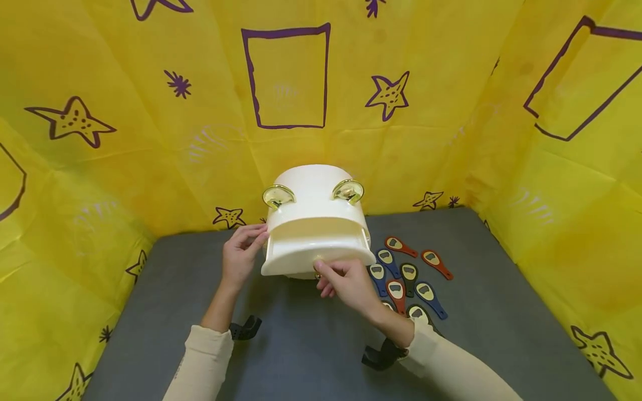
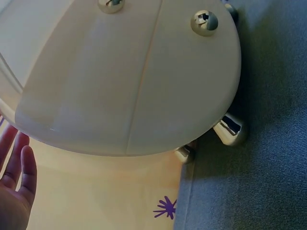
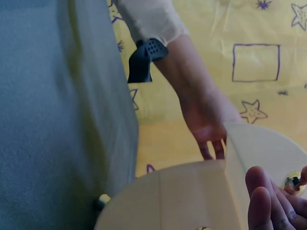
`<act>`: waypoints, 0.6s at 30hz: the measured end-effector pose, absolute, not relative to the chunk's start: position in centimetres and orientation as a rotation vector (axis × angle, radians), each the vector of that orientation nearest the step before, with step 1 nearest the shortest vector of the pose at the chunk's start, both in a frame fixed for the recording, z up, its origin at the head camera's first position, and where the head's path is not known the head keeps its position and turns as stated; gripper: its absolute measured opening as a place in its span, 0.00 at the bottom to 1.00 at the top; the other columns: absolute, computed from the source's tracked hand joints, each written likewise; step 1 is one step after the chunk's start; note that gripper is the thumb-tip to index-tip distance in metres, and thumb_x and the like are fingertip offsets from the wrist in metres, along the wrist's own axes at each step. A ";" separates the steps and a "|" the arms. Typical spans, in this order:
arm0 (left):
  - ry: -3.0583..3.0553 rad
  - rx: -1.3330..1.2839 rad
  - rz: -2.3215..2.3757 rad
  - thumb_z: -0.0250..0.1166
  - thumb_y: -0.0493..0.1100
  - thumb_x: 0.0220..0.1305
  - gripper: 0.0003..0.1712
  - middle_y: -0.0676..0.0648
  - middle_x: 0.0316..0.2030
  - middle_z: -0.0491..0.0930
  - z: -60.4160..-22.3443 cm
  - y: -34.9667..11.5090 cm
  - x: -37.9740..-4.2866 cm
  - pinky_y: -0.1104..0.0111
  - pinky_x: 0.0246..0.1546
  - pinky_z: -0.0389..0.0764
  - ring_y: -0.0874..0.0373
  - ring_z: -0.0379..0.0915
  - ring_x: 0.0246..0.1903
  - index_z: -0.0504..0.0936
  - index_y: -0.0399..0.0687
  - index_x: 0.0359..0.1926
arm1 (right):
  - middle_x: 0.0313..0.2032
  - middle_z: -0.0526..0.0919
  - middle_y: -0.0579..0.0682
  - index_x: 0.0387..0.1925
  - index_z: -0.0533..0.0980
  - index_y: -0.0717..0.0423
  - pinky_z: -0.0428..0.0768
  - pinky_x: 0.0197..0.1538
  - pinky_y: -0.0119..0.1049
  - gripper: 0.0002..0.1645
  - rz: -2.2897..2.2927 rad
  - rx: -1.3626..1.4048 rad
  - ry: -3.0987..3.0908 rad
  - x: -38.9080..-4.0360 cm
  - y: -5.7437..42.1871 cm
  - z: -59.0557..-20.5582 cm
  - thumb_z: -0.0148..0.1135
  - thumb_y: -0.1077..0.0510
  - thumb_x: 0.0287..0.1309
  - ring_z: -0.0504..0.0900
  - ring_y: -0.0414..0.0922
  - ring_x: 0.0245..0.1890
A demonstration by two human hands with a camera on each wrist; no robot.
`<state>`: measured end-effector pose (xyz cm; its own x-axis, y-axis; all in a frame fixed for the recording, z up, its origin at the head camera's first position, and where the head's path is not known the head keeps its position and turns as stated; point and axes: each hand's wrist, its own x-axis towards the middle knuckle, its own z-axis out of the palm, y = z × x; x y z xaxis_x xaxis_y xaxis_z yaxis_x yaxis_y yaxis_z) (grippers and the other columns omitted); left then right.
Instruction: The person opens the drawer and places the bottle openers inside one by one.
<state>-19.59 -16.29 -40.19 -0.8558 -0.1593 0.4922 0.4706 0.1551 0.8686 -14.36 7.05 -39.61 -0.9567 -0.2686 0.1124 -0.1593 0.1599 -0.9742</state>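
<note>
A cream, rounded storage box (image 1: pixel 316 186) with two gold ear-like discs stands near the back of the grey table, raised on small gold feet (image 2: pixel 231 129). Its upper drawer (image 1: pixel 301 260) is pulled out toward me, with a gold knob (image 3: pixel 293 182) on its front. My right hand (image 1: pixel 351 284) pinches this knob between thumb and fingers. Against the box's left side my left hand (image 1: pixel 242 253) rests with its fingertips, the fingers fairly straight. Beneath, the lower front with another gold knob (image 2: pixel 204 23) shows closed in the left wrist view.
Right of the box lie several bottle openers in red, blue and black, among them a red opener (image 1: pixel 436 264) and a blue opener (image 1: pixel 431 299). Yellow cloth walls (image 1: pixel 200 133) with purple drawings surround the grey table (image 1: pixel 301 356), close behind the box.
</note>
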 end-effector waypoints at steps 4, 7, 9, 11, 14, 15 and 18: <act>-1.958 -0.287 -1.722 0.66 0.24 0.56 0.07 0.36 0.41 0.82 -40.1 -15.8 -19.6 0.84 0.31 0.77 0.73 0.78 0.35 0.83 0.21 0.37 | 0.21 0.84 0.62 0.25 0.83 0.65 0.83 0.26 0.38 0.21 -1.916 -0.439 2.345 -13.4 7.4 -39.7 0.59 0.52 0.66 0.83 0.44 0.17; -1.958 -0.273 -1.706 0.66 0.25 0.56 0.07 0.39 0.41 0.82 -40.3 -15.4 -19.5 0.84 0.29 0.76 0.74 0.77 0.33 0.83 0.22 0.36 | 0.21 0.84 0.61 0.24 0.82 0.65 0.82 0.25 0.35 0.21 -1.904 -0.452 2.356 -12.6 7.6 -39.9 0.60 0.52 0.66 0.82 0.43 0.17; -1.950 -0.271 -1.704 0.66 0.25 0.56 0.07 0.39 0.41 0.82 -40.4 -15.2 -19.5 0.84 0.29 0.76 0.74 0.77 0.32 0.83 0.22 0.37 | 0.21 0.84 0.61 0.24 0.82 0.64 0.82 0.24 0.34 0.21 -1.898 -0.457 2.356 -12.0 7.8 -39.9 0.60 0.53 0.66 0.82 0.42 0.17; -1.937 -0.270 -1.698 0.66 0.25 0.56 0.07 0.37 0.41 0.82 -40.5 -15.0 -19.4 0.85 0.29 0.76 0.74 0.77 0.33 0.83 0.21 0.36 | 0.21 0.84 0.62 0.24 0.82 0.65 0.81 0.24 0.34 0.20 -1.892 -0.465 2.347 -11.5 8.0 -39.9 0.60 0.53 0.66 0.82 0.41 0.17; -1.915 -0.278 -1.695 0.66 0.24 0.56 0.07 0.30 0.41 0.80 -40.5 -14.9 -19.4 0.85 0.29 0.76 0.75 0.77 0.35 0.83 0.21 0.36 | 0.21 0.85 0.62 0.24 0.82 0.65 0.81 0.23 0.35 0.20 -1.883 -0.476 2.331 -10.9 8.2 -39.8 0.60 0.53 0.66 0.82 0.41 0.17; -1.910 -0.281 -1.694 0.66 0.24 0.56 0.07 0.28 0.41 0.80 -40.5 -14.9 -19.4 0.85 0.29 0.75 0.75 0.77 0.35 0.83 0.20 0.36 | 0.21 0.85 0.62 0.24 0.82 0.65 0.81 0.23 0.35 0.20 -1.880 -0.478 2.326 -10.7 8.3 -39.8 0.60 0.54 0.66 0.82 0.41 0.17; -1.905 -0.290 -1.694 0.65 0.24 0.57 0.07 0.24 0.42 0.78 -40.4 -14.8 -19.5 0.85 0.30 0.75 0.75 0.76 0.35 0.82 0.20 0.37 | 0.21 0.85 0.61 0.24 0.82 0.65 0.81 0.23 0.36 0.21 -1.868 -0.473 2.322 -10.4 8.4 -39.8 0.60 0.53 0.66 0.82 0.40 0.17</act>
